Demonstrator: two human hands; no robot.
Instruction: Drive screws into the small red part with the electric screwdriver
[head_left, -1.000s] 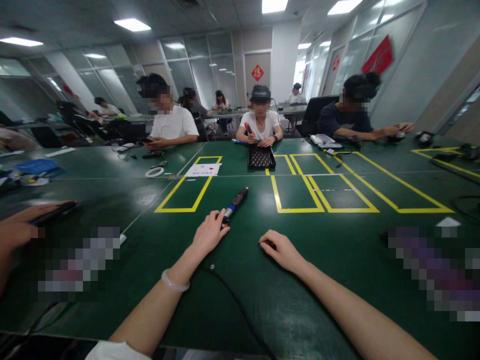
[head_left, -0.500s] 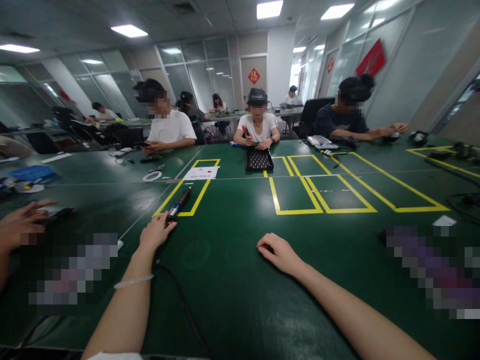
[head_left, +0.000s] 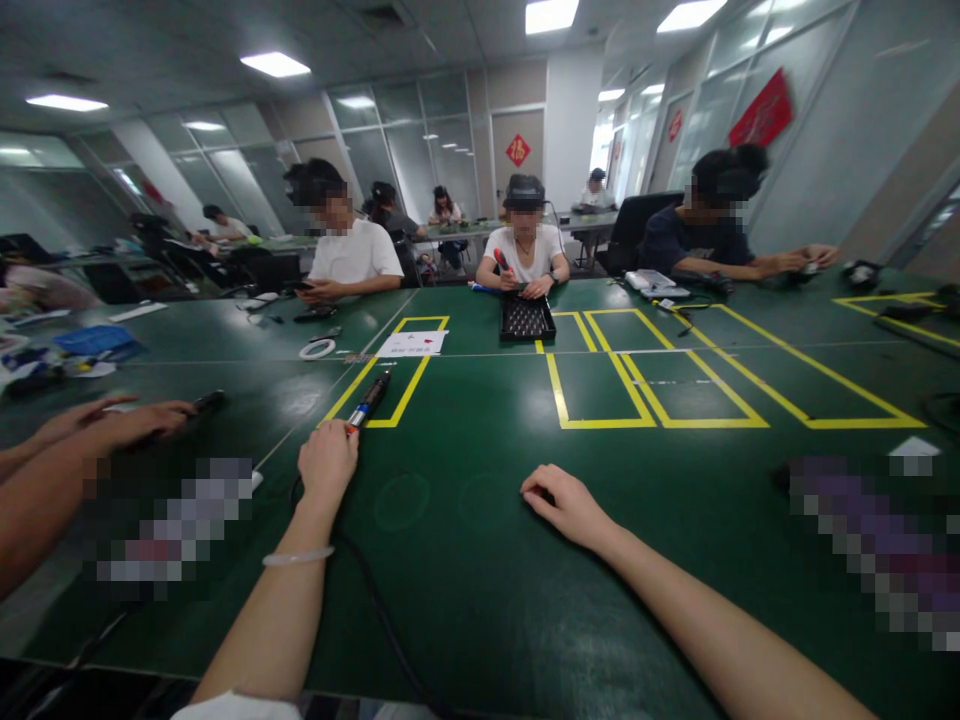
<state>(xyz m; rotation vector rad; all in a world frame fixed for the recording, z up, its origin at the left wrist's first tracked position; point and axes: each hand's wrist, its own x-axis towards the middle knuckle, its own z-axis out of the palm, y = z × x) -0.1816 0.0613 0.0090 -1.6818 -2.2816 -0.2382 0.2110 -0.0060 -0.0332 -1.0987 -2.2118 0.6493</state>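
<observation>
My left hand (head_left: 328,458), with a pale bangle (head_left: 298,556) at the wrist, is closed around the rear part of a corded electric screwdriver (head_left: 369,400). The tool is black with a blue band and a bit of orange by my fingers. Its tip points away from me, inside a yellow tape frame (head_left: 384,422). A black cord (head_left: 382,612) runs from beside my wrist toward the near edge. My right hand (head_left: 564,503) rests on the green table (head_left: 480,590), fingers loosely curled in, with nothing visible in them.
Ahead, a person across the table holds a red tool (head_left: 501,258) over a black tray (head_left: 527,318) of small parts. At left, a neighbour's hand (head_left: 154,422) touches a dark tool (head_left: 208,401). A white paper (head_left: 412,343) lies beyond my screwdriver. Pixelated objects flank both arms.
The view has shifted slightly. My left hand has turned over the screwdriver's rear, covering more of it. The neighbour's arm has reached farther forward. My right hand stays put.
</observation>
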